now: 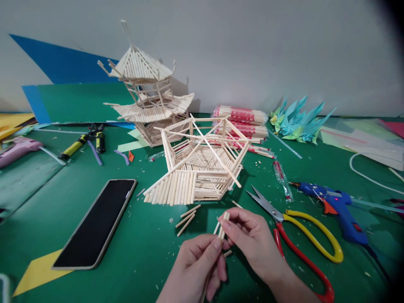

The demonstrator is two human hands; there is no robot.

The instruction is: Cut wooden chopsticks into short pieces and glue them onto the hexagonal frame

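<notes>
Between my fingers are a few short wooden sticks [224, 223], held upright in front of me. My left hand [202, 261] grips them lower down, and my right hand [249, 233] pinches them near the top. Just beyond stands a six-sided stick frame [208, 168], with a slanted row of sticks fixed along its front left side. Several cut sticks [187, 221] lie on the green table left of my hands. Scissors with red and yellow handles [280, 216] lie with blades parted beside my right hand.
A blue glue gun [334, 206] lies at right, its cable trailing. A phone [97, 223] rests at left on yellow paper. Behind stand a stick pagoda [145, 101], packs of chopsticks [241, 118] and blue folded paper [299, 122]. Pliers [88, 141] and a pink glue gun [19, 151] are far left.
</notes>
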